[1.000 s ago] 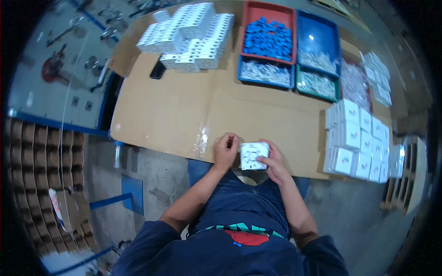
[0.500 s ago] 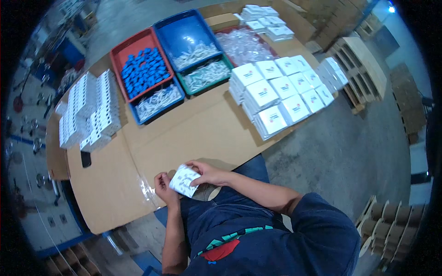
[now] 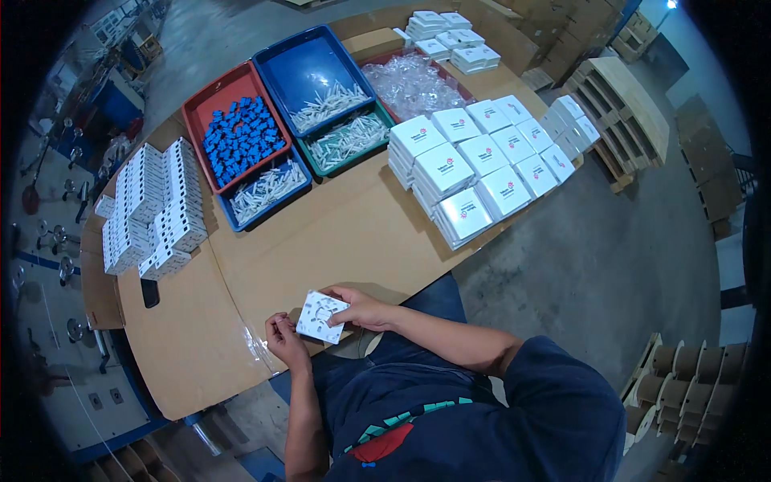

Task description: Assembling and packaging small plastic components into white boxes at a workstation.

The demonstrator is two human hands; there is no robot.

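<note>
My right hand (image 3: 360, 308) grips a white square plate (image 3: 315, 315) near the table's front edge. The thumb lies on its face, which has a round shape in the middle and small grey marks around it. The other fingers are hidden behind it. Just left of the plate is my left hand (image 3: 286, 341), its fingers curled together with the tips pressed close. Whether anything small sits between them cannot be made out.
A red tray (image 3: 193, 112) holds blue plastic pieces. Blue (image 3: 273, 68) and green (image 3: 377, 145) trays hold small white pieces; another tray has clear bags (image 3: 414, 84). Stacks of white square packs (image 3: 482, 153) stand right, stacked white plates (image 3: 140, 201) left, near a black phone-like slab (image 3: 150, 293).
The plate has turned in my right hand so that its face shows more squarely. My left hand has dropped slightly, staying curled beside it. The whole view has shifted a little.
</note>
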